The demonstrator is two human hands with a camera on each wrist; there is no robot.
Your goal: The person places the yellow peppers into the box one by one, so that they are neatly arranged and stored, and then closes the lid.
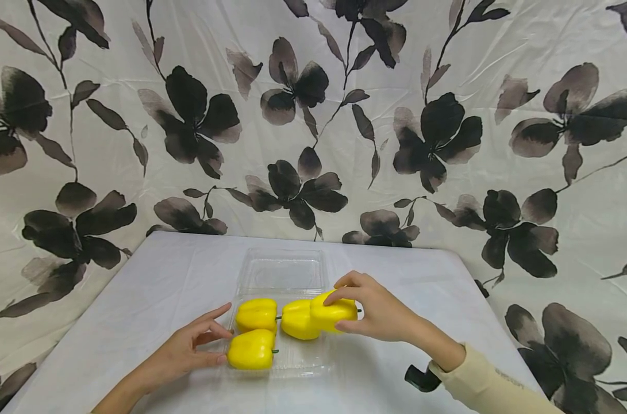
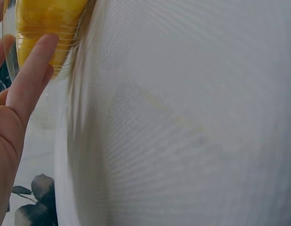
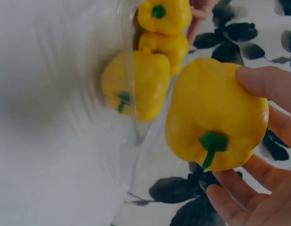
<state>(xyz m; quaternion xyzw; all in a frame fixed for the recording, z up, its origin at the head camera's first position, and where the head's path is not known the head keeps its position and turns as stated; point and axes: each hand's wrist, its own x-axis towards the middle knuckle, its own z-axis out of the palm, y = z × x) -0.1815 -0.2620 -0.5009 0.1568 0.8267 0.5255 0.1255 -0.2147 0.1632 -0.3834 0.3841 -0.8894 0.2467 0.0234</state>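
My right hand (image 1: 377, 310) grips a yellow bell pepper (image 1: 333, 316) between thumb and fingers. It is held up over the right side of a clear plastic clamshell container (image 1: 303, 356). In the right wrist view the held bell pepper (image 3: 216, 103) shows its green stem. Three more sit in the container: one back left (image 1: 256, 314), one front left (image 1: 250, 349), and one (image 1: 296, 319) partly hidden behind the held one. My left hand (image 1: 189, 348) is at the container's left side, fingers extended; in the left wrist view a finger (image 2: 34, 70) touches the clear wall.
The container's clear lid (image 1: 282, 273) lies folded back, away from me. A white cloth covers the table (image 1: 396, 270). Behind it hangs a floral curtain (image 1: 365, 144). A black object (image 1: 422, 378) is beside my right sleeve (image 1: 489, 379).
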